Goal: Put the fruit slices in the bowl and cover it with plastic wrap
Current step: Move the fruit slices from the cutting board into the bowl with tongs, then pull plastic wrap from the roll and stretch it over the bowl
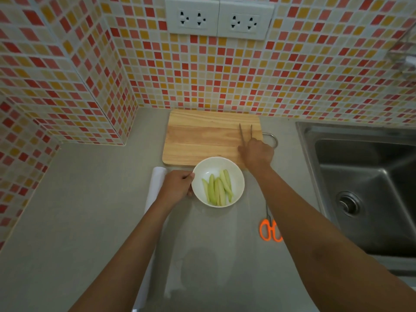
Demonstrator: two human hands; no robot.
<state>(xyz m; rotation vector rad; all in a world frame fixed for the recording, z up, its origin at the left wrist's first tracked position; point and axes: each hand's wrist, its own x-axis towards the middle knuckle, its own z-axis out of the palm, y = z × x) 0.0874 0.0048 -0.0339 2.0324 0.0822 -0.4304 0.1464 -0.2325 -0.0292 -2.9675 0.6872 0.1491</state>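
Orange-handled scissors (270, 230) and a plastic wrap roll (155, 183) flank the white bowl (236, 176) of fruit slices (217, 190) on the tabletop (90, 199). My left grip (177, 188) clasps the bowl rim; my right grip (256, 154) holds tongs (246, 131) over the cutting board (202, 136).

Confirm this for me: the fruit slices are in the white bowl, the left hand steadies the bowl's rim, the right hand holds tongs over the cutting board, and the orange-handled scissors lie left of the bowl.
One detail is wrong. In the head view the orange-handled scissors lie to the right of the white bowl, toward the sink, not left. The rest holds: fruit slices in the bowl, left hand at its rim, right hand holding tongs over the cutting board.
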